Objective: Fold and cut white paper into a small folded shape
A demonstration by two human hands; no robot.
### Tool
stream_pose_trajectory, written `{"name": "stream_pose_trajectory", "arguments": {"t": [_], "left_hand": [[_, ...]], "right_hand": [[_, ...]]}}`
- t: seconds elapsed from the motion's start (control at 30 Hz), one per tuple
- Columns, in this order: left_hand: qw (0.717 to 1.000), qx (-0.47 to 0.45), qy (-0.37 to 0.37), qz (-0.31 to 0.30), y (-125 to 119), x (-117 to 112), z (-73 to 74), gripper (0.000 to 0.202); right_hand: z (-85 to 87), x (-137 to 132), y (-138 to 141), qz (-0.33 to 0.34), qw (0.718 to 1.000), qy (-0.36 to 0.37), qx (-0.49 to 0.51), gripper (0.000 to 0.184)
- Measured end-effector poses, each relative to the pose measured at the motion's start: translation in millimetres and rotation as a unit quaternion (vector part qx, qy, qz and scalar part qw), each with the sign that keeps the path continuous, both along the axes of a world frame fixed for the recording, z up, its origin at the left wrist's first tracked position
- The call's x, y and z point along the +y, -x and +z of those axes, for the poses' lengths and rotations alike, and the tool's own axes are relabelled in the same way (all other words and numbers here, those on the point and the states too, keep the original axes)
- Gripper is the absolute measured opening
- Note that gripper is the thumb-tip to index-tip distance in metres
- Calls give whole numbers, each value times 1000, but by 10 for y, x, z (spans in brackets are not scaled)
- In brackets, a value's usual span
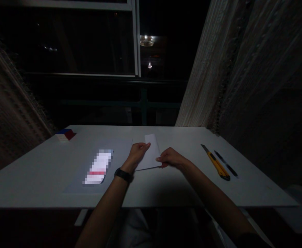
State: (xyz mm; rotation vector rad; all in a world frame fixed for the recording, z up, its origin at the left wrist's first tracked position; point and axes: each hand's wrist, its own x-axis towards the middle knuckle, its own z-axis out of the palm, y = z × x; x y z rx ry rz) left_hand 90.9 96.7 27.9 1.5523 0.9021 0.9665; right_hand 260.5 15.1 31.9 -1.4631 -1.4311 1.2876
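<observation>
A folded sheet of white paper [151, 153] is held up just above the middle of the white table. My left hand [138, 152] grips its left side, the thumb lying on the paper's face; a dark watch [123, 174] is on that wrist. At the lower right corner, my right hand [171, 157] pinches the paper between thumb and fingers. The fingers behind the sheet are mostly hidden. To the left of my left hand lies a lit phone [98, 167], its screen blurred out, on a pale sheet [121, 156].
On the right of the table [184, 144] lie a yellow utility knife [216, 163] with its blade out and a dark pen [225, 163]. A puzzle cube [65, 134] sits at the far left corner. Curtains [202, 69] and a dark window stand behind.
</observation>
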Motion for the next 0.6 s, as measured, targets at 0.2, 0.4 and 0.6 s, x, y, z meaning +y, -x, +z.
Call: {"name": "stream_pose_trajectory", "arguments": {"t": [0.2, 0.4, 0.6], "left_hand": [[1000, -13, 2, -18, -8, -40, 30, 46], [997, -45, 45, -49, -12, -93, 57, 46], [997, -1, 26, -74, 5, -117, 95, 36]], "right_hand": [[-8, 21, 4, -51, 998, -20, 40, 39], [-66, 71, 7, -108, 992, -59, 21, 38], [-28, 52, 23, -112, 991, -68, 30, 37]]}}
